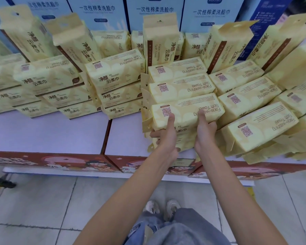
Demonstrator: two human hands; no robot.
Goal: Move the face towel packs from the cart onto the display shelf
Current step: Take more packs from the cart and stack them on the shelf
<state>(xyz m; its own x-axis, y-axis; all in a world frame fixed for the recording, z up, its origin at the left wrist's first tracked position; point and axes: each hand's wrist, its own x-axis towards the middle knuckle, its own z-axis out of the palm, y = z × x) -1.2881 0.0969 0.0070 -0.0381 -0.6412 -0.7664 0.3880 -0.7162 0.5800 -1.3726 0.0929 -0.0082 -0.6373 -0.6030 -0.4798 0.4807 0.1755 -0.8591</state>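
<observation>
A yellow face towel pack (185,112) lies flat at the front of a row of like packs on the white display shelf (51,133). My left hand (166,137) grips its near left side, thumb on top and fingers curled underneath. My right hand (204,133) grips its near right side the same way. Another pack lies under it, partly hidden by my hands. Stacks of the same packs (117,75) fill the shelf to the left, right and behind, some flat and some upright (160,38). No cart is in view.
Blue-and-white boxes (154,13) line the back of the shelf. Bare shelf surface stretches in front of the left stacks. A red printed strip (48,160) runs along the shelf's front edge. Below are the tiled floor (78,200) and my shoes (166,208).
</observation>
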